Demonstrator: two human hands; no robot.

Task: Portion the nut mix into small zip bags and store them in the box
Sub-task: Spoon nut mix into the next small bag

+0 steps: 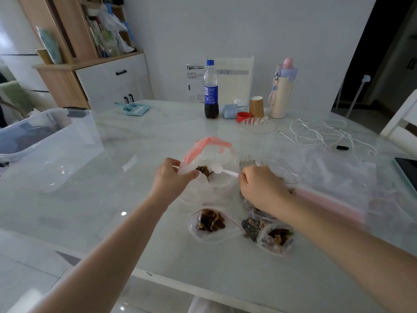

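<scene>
Nearest to the person, just short of both hands, three small zip bags lie flat on the pale table (pixel 112 199): one filled bag (pixel 211 222) with brown nuts and a thin red seal line sits below the left hand, and two more filled bags (pixel 270 236) lie side by side under the right forearm, clear plastic bulging around dark and tan pieces. The left hand (pixel 171 179) pinches the near edge of a bag with a red zip strip (pixel 207 154), holding its mouth wide; a small clump of nut mix (pixel 204 170) shows inside, right beside the left thumb. The right hand (pixel 259 186) is curled around the handle of a white plastic spoon (pixel 222 170), whose bowl reaches into the held bag between the two hands. Just beyond the right hand sits a clear bowl (pixel 291 177), its contents hard to make out, and to the right of that hand lies a large clear bag with a pink strip (pixel 334 184), blurred. Far to the left of the left hand stands the clear storage box (pixel 49 150), well apart from the bags. Beyond both hands, at the far edge, are a clear ribbed dish (pixel 258 125), a cola bottle (pixel 211 91), a paper cup (pixel 256 107), a pastel flask (pixel 282 91) and a white cable (pixel 320 134).
</scene>
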